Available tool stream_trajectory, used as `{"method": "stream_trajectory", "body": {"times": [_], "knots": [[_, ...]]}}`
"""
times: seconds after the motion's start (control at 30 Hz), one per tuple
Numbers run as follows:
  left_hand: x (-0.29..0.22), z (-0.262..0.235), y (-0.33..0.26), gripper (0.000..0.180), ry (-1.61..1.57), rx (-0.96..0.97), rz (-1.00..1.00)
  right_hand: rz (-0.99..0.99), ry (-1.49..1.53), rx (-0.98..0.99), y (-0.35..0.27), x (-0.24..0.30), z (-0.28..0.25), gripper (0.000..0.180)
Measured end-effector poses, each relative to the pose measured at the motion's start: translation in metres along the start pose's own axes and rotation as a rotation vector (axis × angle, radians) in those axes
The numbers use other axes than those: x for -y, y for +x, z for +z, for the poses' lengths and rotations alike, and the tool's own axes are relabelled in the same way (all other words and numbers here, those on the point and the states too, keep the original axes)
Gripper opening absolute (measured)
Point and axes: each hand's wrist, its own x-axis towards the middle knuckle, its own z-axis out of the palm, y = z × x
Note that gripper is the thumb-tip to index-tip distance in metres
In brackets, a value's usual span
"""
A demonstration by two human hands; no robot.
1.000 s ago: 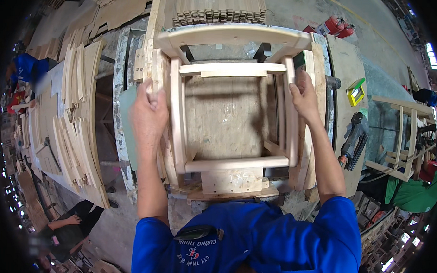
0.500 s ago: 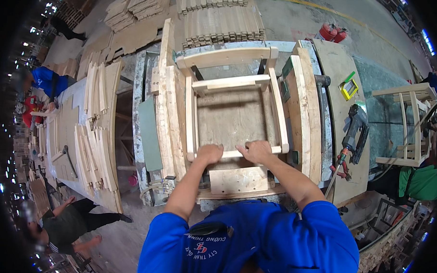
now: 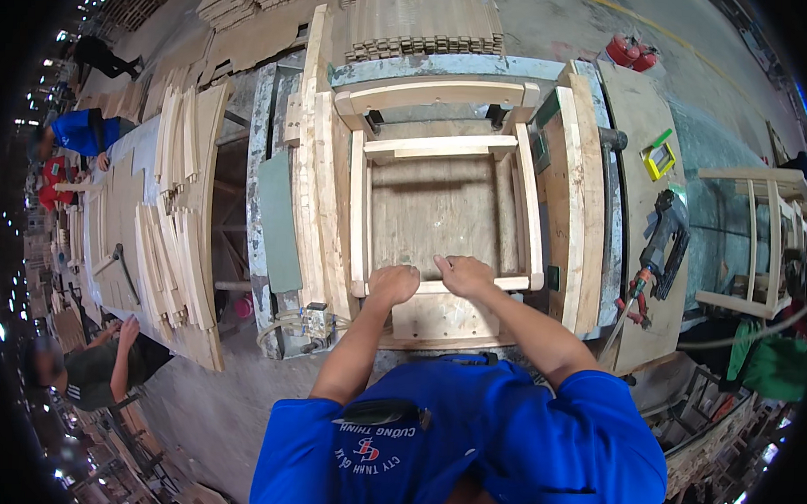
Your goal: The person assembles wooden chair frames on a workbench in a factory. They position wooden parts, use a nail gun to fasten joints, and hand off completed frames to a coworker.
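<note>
Fisheye curvature, dark vignetted rim

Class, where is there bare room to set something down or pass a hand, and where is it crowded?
Bare: the board on the right, beyond the yellow-and-green tool; the opening ringed by the wooden frame. Crowded: the front rail, where the left hand and right hand hold it; around the black power tool; and, at left, the loose wooden strips.

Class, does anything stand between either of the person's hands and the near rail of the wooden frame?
Nothing visible does: the left hand and the right hand both have their grip directly on the near rail of the wooden frame.
</note>
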Motion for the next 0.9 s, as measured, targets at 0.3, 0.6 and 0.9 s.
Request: {"method": "stream_trajectory", "body": {"times": [0.3,0.6,0.9], "knots": [[0.006,0.005,-0.008,0.035,-0.342,-0.295,0.037,0.164,-0.019,-0.004,0.009,0.01,-0.003,0.055],[0.083,-0.017,-0.159,0.054,0.328,-0.822,-0.388,0.169,-0.022,0.009,0.015,0.01,-0.002,0.055],[0.109,0.015,-0.182,0.059,0.116,-0.941,-0.52,0.154,-0.039,-0.025,0.016,0.007,0.0,0.053]]}}
